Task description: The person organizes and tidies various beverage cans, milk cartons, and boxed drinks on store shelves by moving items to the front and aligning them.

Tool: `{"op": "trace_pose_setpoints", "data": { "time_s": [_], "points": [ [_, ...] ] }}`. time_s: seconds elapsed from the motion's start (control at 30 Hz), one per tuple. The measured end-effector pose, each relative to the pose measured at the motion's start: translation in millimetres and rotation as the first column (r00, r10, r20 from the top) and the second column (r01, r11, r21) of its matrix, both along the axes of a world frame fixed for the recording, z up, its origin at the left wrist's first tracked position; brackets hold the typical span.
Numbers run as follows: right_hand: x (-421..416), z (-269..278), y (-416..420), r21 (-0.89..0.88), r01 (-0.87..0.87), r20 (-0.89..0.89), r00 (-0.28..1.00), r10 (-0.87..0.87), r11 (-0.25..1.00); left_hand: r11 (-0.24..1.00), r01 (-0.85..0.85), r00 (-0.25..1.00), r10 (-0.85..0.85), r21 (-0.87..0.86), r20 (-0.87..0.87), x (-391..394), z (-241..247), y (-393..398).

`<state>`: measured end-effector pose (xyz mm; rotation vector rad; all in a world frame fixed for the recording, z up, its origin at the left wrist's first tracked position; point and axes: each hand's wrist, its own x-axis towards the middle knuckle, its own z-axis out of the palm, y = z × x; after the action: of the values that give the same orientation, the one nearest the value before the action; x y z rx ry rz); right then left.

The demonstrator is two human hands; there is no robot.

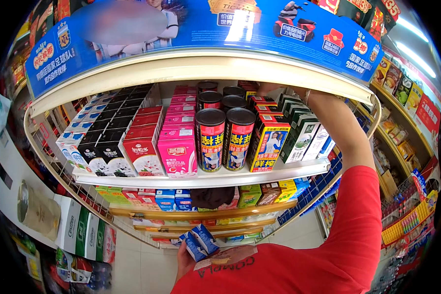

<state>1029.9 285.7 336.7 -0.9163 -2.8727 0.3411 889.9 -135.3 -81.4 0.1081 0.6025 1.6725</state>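
Low in the picture, my left hand (184,261) holds two small blue drink cartons (200,242) side by side, close to the red shirt. My right arm reaches over the upper shelf; my right hand (273,88) is mostly hidden at the back, under the shelf above, near the yellow-and-black drink cartons (270,143) and the green-and-white cartons (300,141). What its fingers do cannot be seen. To the left of these stand dark drink cans (210,139), pink cartons (178,152), red cartons (145,154) and black cartons (112,154) in rows.
A white shelf edge (205,180) runs across in front, with a pale shelf lip (205,68) above it. Lower shelves hold more cartons (250,194). Wire side racks (305,200) bound the unit. White and green boxes (75,224) stand at left, and a stocked shelf (400,136) at right.
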Motion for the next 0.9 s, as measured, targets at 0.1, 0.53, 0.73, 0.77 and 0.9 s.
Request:
{"op": "trace_pose_setpoints", "data": {
  "time_s": [0.1,0.53,0.73,0.77,0.9],
  "points": [
    [3,-2,-3,-0.009,-0.013,-0.058,0.998,0.013,1.0,1.0,-0.003,0.999,0.003,0.004,0.033,1,-6,4],
    [112,23,-54,-0.151,-0.024,-0.244,0.97,-0.014,0.988,0.988,0.134,0.987,-0.141,0.078,0.082,-5,-22,16],
    [122,-4,-64,0.003,0.013,0.284,0.959,-0.014,1.0,0.982,0.187,0.98,-0.187,0.0,0.063,4,7,22],
    [124,-7,-64,0.024,0.033,0.303,0.952,-0.039,0.999,0.977,0.211,0.977,-0.211,-0.013,0.044,6,18,23],
    [118,-6,-67,0.042,0.046,0.314,0.948,-0.057,0.998,0.965,0.257,0.955,-0.26,0.043,0.139,6,-8,31]
  ]
}}
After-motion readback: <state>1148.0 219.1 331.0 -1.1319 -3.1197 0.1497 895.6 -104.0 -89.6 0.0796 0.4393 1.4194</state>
